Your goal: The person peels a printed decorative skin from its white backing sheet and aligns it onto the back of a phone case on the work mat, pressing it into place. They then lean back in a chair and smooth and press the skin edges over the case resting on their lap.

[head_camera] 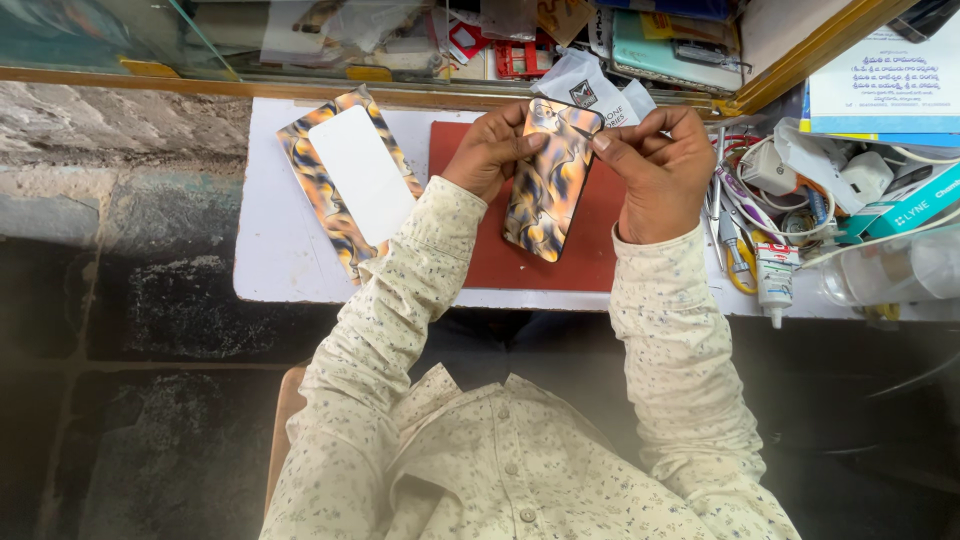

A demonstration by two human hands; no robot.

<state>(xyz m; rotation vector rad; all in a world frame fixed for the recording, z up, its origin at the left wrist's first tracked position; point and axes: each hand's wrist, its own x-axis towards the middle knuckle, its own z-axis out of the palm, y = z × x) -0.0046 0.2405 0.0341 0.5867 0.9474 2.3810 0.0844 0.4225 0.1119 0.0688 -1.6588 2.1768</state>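
Phone (pixel 551 180) with a swirled orange-and-blue skin on its back is held tilted above the red mat (pixel 600 250), left hand (pixel 490 150) gripping its far-left edge and right hand (pixel 660 170) pinching the far-right corner, likely to press the skin flat there. The leftover skin sheet (pixel 345 185), its white cut-out bare, lies left on the white tabletop (pixel 265 250). Open room lies near and left; cables, tools and a glue tube (pixel 775 280) crowd the right.

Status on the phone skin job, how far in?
Done: the leftover skin sheet lies on the white table with its middle cut out. In hand: left hand and right hand hold the skinned phone over the red mat, pressing its top edge. Left: finishing edges, probably.
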